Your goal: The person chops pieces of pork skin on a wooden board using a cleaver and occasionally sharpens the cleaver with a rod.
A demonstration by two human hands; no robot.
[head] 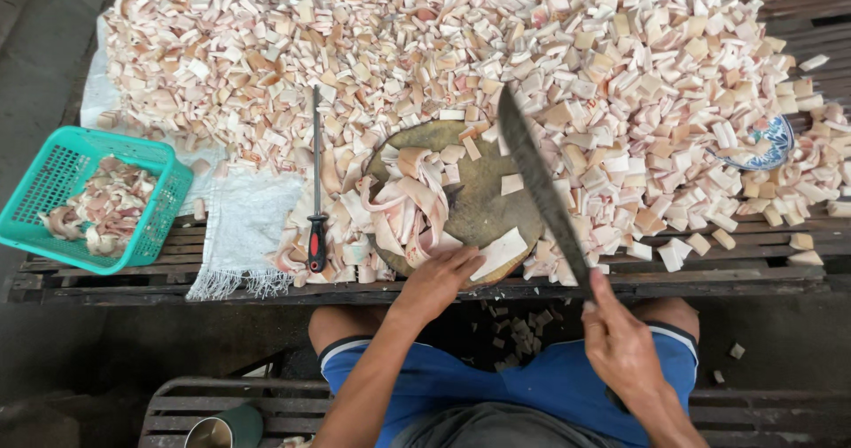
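Observation:
My right hand (620, 342) grips the handle of a long dark cleaver (541, 191), its blade raised and angled over the right side of a round wooden chopping block (483, 200). My left hand (439, 280) rests at the block's near edge, fingers on a pale strip of pork skin (498, 253). A bundle of long uncut skin strips (408, 204) lies on the left part of the block. Beyond it spreads a huge heap of small cut skin squares (461, 40).
A teal plastic basket (53, 160) with skin strips sits at the left on the slatted wooden bench (106, 275). A sharpening steel with a red and black handle (316, 182) lies beside a white cloth (244, 226). A patterned bowl (771, 142) is half buried at right. A metal cup (217, 430) stands below.

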